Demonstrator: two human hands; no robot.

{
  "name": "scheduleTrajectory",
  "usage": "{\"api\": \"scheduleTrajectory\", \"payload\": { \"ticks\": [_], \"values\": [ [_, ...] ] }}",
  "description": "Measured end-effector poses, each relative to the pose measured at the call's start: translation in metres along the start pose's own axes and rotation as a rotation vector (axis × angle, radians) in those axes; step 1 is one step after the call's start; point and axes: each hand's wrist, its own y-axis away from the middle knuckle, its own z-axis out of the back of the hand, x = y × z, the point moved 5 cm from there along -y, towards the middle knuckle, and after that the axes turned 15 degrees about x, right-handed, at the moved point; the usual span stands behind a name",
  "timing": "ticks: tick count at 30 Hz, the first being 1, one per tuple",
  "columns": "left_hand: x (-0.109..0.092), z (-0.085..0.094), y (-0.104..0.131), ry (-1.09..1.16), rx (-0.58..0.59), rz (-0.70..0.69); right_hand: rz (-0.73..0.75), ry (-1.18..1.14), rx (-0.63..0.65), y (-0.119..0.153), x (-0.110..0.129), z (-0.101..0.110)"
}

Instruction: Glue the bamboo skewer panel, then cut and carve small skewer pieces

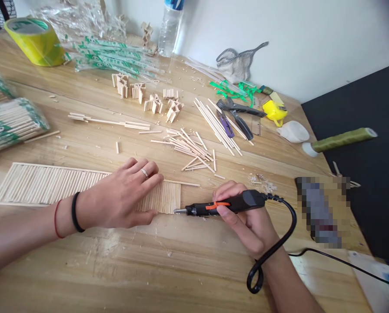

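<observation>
A long flat panel of thin wooden sticks lies on the table, with the sticks side by side between long edge strips. My left hand rests on it, palm down with fingers spread, a ring on one finger. My right hand grips a black corded tool with an orange lever. The tool's metal tip is at the panel's lower right corner; whether it touches the wood I cannot tell. One long strip sticks out past the panel's upper right edge.
Behind the hands lie cut sticks, small star-shaped stick bundles, longer sticks and black pliers. Yellow tape and wrapped sticks are at left. The tool's cord loops right.
</observation>
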Motion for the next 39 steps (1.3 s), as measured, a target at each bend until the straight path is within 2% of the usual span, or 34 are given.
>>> {"api": "scheduleTrajectory", "payload": {
  "ticks": [28, 34, 39],
  "values": [
    [-0.0015, -0.0007, -0.0012, -0.051, 0.026, -0.002, -0.117, 0.132, -0.242, -0.0024, -0.0011, -0.0041],
    [-0.0015, -0.0010, -0.0012, -0.054, 0.032, 0.002, -0.110, 0.149, -0.315, -0.0016, -0.0037, -0.0075],
    [-0.0016, -0.0004, -0.0010, -0.052, 0.025, -0.001, -0.048, 0.119, -0.339, -0.0009, -0.0063, -0.0063]
  ]
}}
